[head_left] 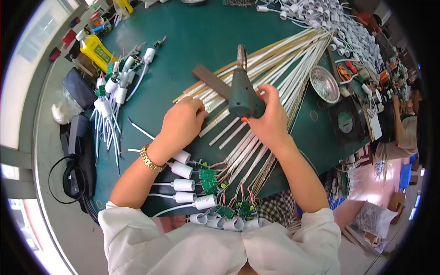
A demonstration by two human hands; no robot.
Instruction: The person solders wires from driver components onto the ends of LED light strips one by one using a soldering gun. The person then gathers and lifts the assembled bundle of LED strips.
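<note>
Right hand (pixel 272 120) grips a dark metal-nosed tool (pixel 241 89); left hand (pixel 183 121) curls beside pale strips (pixel 298 60), its hold impossible to tell.

Bright workroom around a green counter (pixel 183 32)
Sunlit windows (pixel 36 55) curve along the left, above a pale wall (pixel 52 160); on the right, a stretch of floor (pixel 366 185) gleams with pinkish light.

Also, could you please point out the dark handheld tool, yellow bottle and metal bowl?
Dark handheld tool (pixel 241 91), head view: its body.
Yellow bottle (pixel 96 51), head view: its side.
Metal bowl (pixel 315 75), head view: inner wall.
</note>
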